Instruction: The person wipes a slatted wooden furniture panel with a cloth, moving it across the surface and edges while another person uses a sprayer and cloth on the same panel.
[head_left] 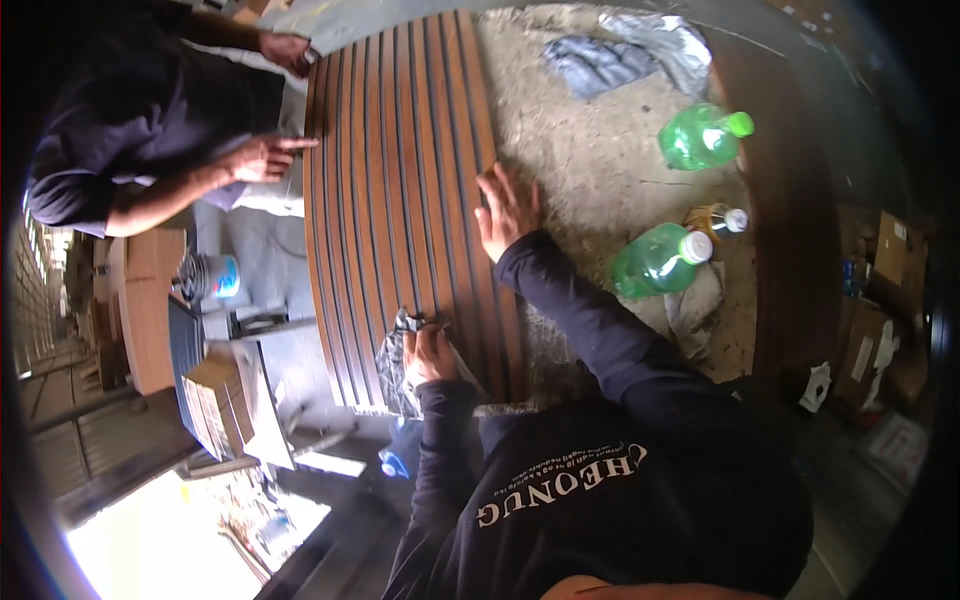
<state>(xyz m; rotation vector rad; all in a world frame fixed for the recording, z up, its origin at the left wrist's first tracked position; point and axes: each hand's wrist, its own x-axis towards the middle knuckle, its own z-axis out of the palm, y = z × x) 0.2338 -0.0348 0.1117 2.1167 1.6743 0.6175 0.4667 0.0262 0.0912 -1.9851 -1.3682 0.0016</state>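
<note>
A brown slatted wood panel (395, 190) with dark grooves lies on the worktable. Near its front end, my left hand (428, 356) is closed around a crumpled grey patterned rag (392, 372), pressed against the slats. My right hand (508, 212) rests at the panel's right edge, fingers spread and nothing in them. Across the left edge, a co-worker's hand (262, 158) stretches a finger to the panel's rim. The co-worker's other hand (290, 52) is at the far left corner; what it grips, if anything, I cannot make out.
On the dusty tabletop (580, 150) to the right stand or lie two green plastic bottles, one green-capped (695, 138), one white-capped (655, 262). Beside them are a small bottle (708, 220) and grey cloths (600, 62). A bucket (210, 276) and stacked boards (222, 400) stand left.
</note>
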